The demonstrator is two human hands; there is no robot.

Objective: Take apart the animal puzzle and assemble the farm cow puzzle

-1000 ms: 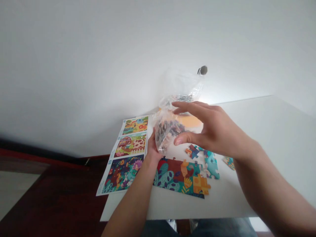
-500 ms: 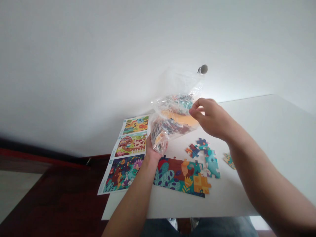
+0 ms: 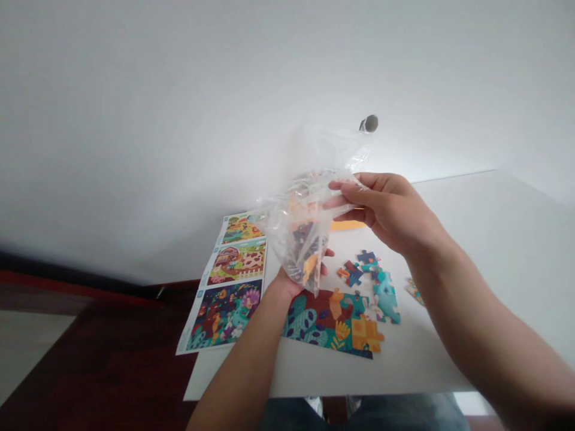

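Note:
A clear plastic bag (image 3: 294,230) with puzzle pieces inside rests in my left hand (image 3: 291,284), its fingers closed around the lower part. My right hand (image 3: 386,206) pinches the bag's upper right edge, and some of its fingers show through the film. Below the bag lies a joined section of jigsaw puzzle (image 3: 314,326), with leaves, a brown animal and a yellow flower. Right of the bag is a small cluster of puzzle pieces (image 3: 353,273), near an elephant part (image 3: 385,296) that touches the joined section.
A printed picture sheet (image 3: 209,284) with three scenes lies at the table's left edge. Another clear plastic bag (image 3: 345,149) stands behind, by the wall. A yellow-orange item (image 3: 348,225) is partly hidden. More puzzle pieces (image 3: 414,291) lie beside my right forearm on the white table (image 3: 476,239).
My right hand has moved left onto the bag and taken hold of its edge. The bag has turned more upright in my left hand and shifted slightly right at its bottom.

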